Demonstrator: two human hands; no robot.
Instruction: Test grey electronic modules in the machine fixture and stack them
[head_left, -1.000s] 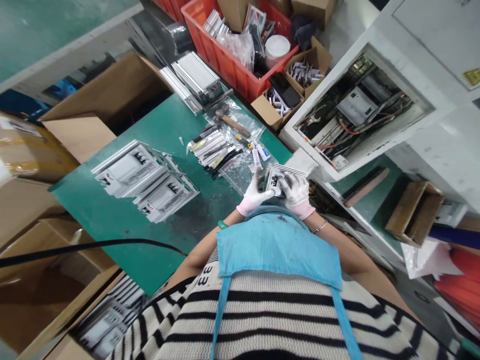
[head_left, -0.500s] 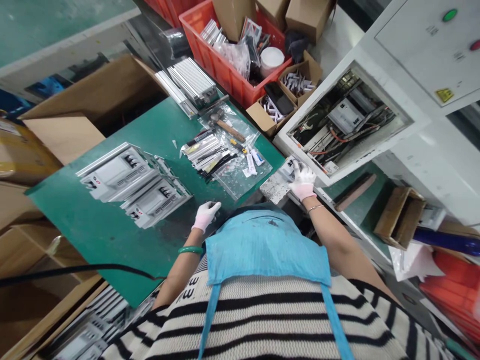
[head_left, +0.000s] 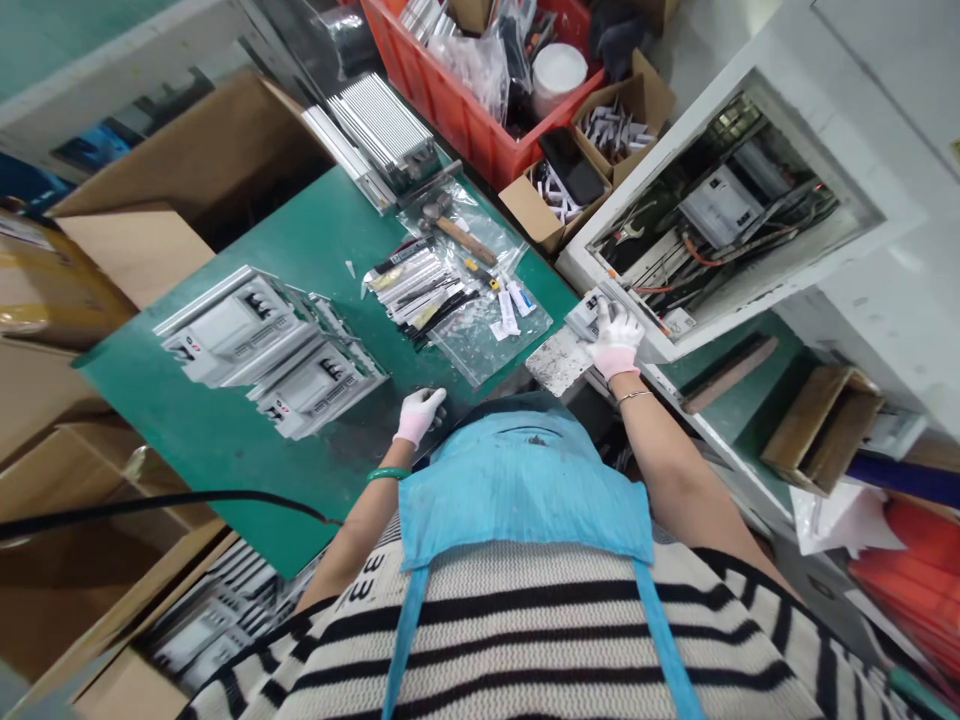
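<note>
Centre-right, uneven pressure from your right hand (head_left: 616, 338) could skew the module (head_left: 583, 317); its grip, like your left hand's (head_left: 420, 416), I cannot tell.

Left hand (head_left: 422, 415) now off grey unit (head_left: 583, 319)

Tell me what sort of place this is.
Probably a factory assembly workshop: grey units sit on a green workbench, an open machine cabinet shows wiring, and the gloved right hand touches a grey part.

A workshop, shown by the desk (head_left: 319, 235) with its hammer (head_left: 470, 243) and metal units (head_left: 229, 338), the machine (head_left: 862, 130) with exposed wiring (head_left: 699, 254) and the crate (head_left: 450, 112) of parts (head_left: 424, 17)
</note>
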